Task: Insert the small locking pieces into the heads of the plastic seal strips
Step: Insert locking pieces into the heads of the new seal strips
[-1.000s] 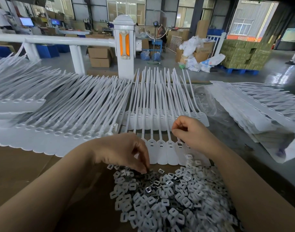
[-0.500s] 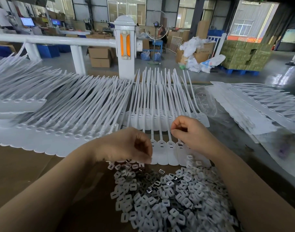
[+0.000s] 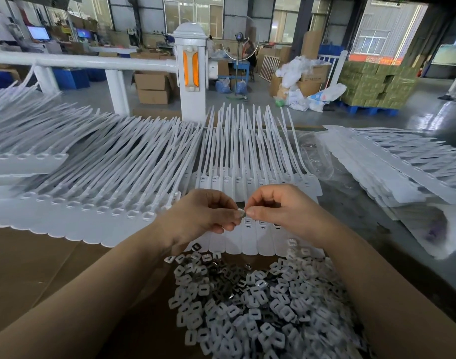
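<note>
Head view shows your left hand [image 3: 203,213] and right hand [image 3: 276,208] pinching one small locking piece [image 3: 241,212] together above the seal strip heads [image 3: 263,229], pile of locking pieces [image 3: 260,307] below.

One head-worn wide-angle camera looked forward and down, close above the desk [image 3: 40,268]. Beyond the white post [image 3: 190,73] at the desk's far edge, it took in the hall.

Brown cardboard [image 3: 35,268] carries white seal strips [image 3: 123,177] and loose locking pieces [image 3: 247,307].
</note>
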`<state>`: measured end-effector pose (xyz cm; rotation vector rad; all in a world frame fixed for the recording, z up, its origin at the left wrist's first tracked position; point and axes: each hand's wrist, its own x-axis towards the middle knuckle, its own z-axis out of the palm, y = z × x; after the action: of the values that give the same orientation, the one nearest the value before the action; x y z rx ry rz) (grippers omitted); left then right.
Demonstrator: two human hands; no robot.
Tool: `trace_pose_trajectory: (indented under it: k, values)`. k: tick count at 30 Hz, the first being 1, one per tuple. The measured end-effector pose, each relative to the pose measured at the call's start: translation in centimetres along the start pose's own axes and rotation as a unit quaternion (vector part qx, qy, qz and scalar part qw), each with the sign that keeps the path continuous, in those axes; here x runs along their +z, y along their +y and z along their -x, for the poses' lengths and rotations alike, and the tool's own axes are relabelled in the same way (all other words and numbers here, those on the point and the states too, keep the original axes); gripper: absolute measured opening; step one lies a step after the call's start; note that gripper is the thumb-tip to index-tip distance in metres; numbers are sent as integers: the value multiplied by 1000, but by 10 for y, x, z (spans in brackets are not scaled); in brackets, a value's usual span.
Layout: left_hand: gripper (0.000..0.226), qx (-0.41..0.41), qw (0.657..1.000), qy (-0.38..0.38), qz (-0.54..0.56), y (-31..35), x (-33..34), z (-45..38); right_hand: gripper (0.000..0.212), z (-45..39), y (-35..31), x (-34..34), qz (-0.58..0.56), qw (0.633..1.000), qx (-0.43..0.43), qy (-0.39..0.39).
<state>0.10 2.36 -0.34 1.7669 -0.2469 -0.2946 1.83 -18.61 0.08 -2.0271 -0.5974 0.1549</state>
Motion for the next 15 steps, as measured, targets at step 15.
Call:
trace_pose_trajectory:
  k: [15]
  values:
    - [8, 66, 963, 87, -246, -12, 9, 1, 10, 0, 11, -15, 106, 982, 135, 74]
